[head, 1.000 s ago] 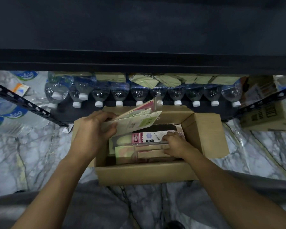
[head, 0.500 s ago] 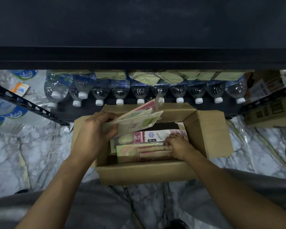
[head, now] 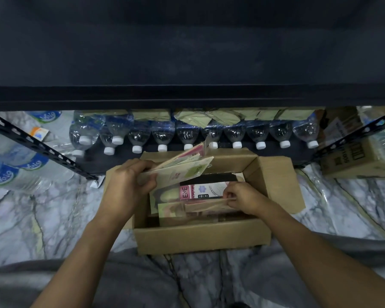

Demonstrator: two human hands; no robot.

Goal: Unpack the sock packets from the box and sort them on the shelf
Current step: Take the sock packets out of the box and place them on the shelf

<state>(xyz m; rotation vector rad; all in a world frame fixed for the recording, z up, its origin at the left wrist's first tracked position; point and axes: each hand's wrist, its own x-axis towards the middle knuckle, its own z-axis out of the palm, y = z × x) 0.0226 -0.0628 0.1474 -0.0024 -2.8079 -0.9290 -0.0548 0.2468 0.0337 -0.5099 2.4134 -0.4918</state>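
An open cardboard box [head: 200,238] stands on the marble floor in front of me, with sock packets lying inside. My left hand [head: 126,187] holds a fanned stack of packets [head: 185,167] above the box's left side. My right hand [head: 242,197] pinches the right end of a pale packet [head: 200,207] lying in the box. Beside it lies a pink-and-white packet [head: 198,191]. The dark shelf [head: 187,96] crosses the view above the box.
A row of shrink-wrapped water bottles [head: 187,134] lies on the low shelf behind the box, with flat greenish packets [head: 220,115] on top. More bottle packs [head: 16,165] lie at left, a printed carton [head: 360,158] at right. My grey-clad knees flank the box.
My right hand has shifted slightly and lifted the pale packet's right end a little inside the box. My left hand keeps the stack in about the same place.
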